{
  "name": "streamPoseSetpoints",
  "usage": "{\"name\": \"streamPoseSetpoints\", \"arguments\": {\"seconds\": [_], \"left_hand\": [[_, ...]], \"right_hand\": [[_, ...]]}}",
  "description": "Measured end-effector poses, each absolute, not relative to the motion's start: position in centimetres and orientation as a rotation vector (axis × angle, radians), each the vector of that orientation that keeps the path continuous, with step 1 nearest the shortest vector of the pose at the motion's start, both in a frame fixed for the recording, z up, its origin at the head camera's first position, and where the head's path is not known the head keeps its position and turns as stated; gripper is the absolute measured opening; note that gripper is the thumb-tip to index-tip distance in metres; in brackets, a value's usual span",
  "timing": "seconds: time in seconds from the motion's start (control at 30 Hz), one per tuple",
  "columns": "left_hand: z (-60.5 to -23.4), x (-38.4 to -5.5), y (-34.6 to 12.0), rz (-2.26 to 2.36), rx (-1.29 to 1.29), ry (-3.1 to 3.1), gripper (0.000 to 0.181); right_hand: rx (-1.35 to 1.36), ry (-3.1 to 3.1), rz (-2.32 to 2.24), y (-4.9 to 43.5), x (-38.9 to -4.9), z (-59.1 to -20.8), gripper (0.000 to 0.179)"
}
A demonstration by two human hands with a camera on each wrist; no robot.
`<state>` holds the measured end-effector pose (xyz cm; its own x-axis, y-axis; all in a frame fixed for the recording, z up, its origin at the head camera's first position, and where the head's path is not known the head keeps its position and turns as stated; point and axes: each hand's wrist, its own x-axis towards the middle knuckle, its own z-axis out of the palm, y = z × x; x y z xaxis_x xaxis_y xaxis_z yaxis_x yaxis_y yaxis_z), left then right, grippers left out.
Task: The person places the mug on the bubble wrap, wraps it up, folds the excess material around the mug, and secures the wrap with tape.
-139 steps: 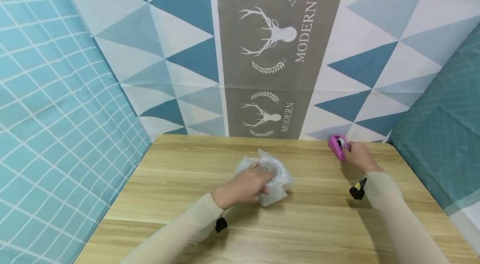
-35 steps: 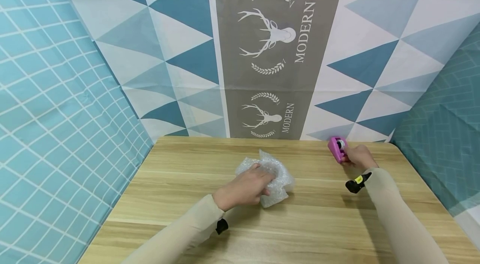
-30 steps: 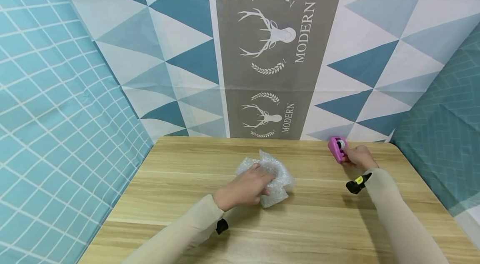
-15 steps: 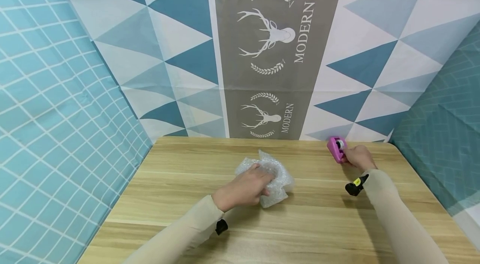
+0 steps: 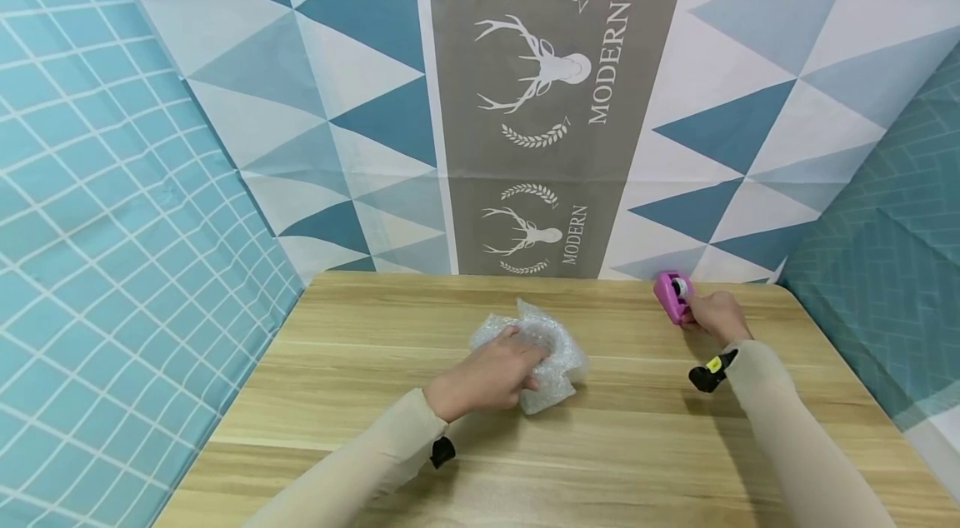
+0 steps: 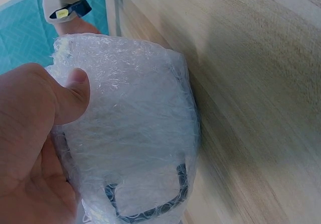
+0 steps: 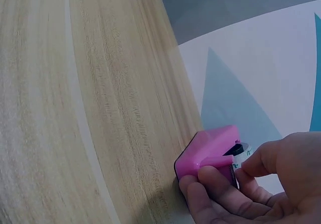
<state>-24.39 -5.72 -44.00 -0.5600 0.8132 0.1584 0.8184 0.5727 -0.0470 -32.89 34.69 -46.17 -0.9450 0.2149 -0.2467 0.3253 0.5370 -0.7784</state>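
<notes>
Movement: since 4.6 s ago, the right hand has turned slightly, and with it the black wrist camera with a yellow label.
Left side: a light blue sheet with a white grid hangs beside the pale wood-grain table.
Left grip: the left hand clasps a crumpled, clear bubble-wrap bundle; thumb across its face, other fingers mostly hidden.
Bundle: at mid-table; the left wrist view shows a dark, patterned U-shaped band through the wrap.
Middle wall: a grey-brown panel printed with white stag heads, blue and white triangles to either side.
Dispenser: a pink plastic tape dispenser at the table's far edge, well apart from the bundle, holding a small white-and-green tape roll.
Right grip: fingers curled against the dispenser, thumb side by the roll; I cannot tell whether tape is pinched.
Right side: a teal brick-patterned sheet.
</notes>
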Motion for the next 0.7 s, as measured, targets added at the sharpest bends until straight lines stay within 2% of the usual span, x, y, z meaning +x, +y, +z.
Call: {"name": "streamPoseSetpoints", "arguments": {"seconds": [0.7], "left_hand": [[-43.92, -24.41, -5.64, -0.045, -1.375, -2.665, 0.044]], "right_hand": [[0.504, 2.636, -1.393, 34.7, -32.8, -46.32, 0.059]]}}
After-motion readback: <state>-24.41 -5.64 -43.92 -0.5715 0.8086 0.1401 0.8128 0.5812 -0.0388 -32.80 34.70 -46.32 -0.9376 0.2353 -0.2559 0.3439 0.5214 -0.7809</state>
